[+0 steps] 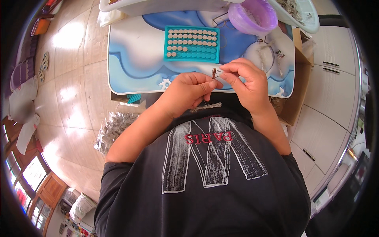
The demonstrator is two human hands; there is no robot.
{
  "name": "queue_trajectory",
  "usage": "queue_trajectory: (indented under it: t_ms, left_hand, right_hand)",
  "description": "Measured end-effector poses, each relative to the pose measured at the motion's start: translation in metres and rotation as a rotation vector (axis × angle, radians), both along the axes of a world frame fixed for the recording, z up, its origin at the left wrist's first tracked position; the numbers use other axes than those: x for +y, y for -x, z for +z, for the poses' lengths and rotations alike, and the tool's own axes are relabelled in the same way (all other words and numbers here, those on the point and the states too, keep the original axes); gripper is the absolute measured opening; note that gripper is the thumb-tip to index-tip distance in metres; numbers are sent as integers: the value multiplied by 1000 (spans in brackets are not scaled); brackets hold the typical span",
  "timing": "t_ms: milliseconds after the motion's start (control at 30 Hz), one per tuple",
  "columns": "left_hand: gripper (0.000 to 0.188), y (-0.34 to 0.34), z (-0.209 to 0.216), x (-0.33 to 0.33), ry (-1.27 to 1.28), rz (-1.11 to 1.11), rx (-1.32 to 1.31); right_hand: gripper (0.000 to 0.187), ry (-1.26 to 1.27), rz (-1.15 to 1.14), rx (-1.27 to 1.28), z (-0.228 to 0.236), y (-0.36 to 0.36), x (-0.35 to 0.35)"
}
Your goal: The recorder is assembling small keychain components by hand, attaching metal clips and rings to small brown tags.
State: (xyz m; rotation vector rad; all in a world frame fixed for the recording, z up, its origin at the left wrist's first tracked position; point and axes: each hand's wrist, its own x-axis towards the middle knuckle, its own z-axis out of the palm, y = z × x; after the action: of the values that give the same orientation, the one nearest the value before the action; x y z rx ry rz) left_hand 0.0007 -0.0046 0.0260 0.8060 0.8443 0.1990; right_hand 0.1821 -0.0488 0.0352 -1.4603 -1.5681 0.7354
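Both hands, left and right, are raised over the near edge of a blue-and-white table, forearms entering from the near side and converging. Far of the hands on the table is a teal tray holding rows of pale round discs; the nearest two rows are filled only at their left ends. A purple bowl stands to the far right, beyond the right hand. One small brown-and-white piece is located between the two hands, at their fingertips, just near of the tray's right end. Left hand: thumb and forefinger pinched at the piece's near left side, remaining fingers curled beneath. Right hand: thumb and forefinger pinched at its white right side, back of the hand turned up. Finer detail of the piece cannot be read.
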Motion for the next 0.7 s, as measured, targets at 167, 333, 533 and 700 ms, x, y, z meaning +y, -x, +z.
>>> queue_trajectory:
  t_ms: [167, 333, 533, 700]
  left_hand:
    - [25, 3, 2, -2, -163, 41, 78]
    - [25, 2, -9, -4, -420, 89, 124]
    - [23, 1, -9, -6, -512, 130, 142]
    - [29, 8, -5, 2, -400, 263, -13]
  right_hand:
    - [10, -105, 45, -127, -6, 6, 4]
    - [12, -331, 72, -398, -6, 10, 5]
    - [11, -297, 16, -398, -7, 14, 3]
    - [9, -166, -6, -168, -9, 8, 5]
